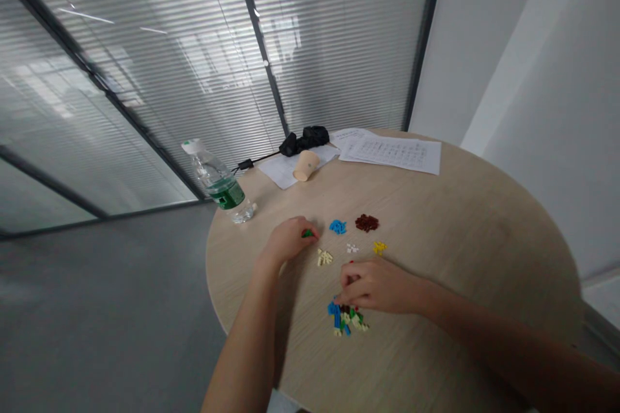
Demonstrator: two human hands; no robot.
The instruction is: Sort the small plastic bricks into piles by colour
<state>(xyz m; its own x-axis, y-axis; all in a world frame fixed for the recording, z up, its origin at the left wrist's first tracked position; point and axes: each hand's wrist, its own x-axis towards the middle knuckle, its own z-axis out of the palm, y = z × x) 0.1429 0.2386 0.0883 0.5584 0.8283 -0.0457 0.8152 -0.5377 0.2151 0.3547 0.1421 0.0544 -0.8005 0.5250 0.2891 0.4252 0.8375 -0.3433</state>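
My left hand (289, 240) is closed round some small green toy bricks (307, 233), which show between its curled fingers and thumb. A cream brick pile (325, 257) lies just right of it. My right hand (371, 284) reaches down to a mixed pile of bricks (347, 318) in blue, green, cream and dark brown. Its fingers are pinched together at the pile's upper edge; whatever is between the fingertips is hidden. Specks of red peek out beside this hand. Sorted by colour beyond it are blue bricks (338, 226), dark brown bricks (367, 222), white bricks (352, 248) and yellow bricks (379, 248).
A clear water bottle (227, 192) with a green label is at the left edge of the round wooden table (465, 226). Towards the back lie a paper cup (306, 166) on its side, a black bundle (310, 138) with a cord, and printed sheets (392, 151). Glass panels with blinds stand behind.
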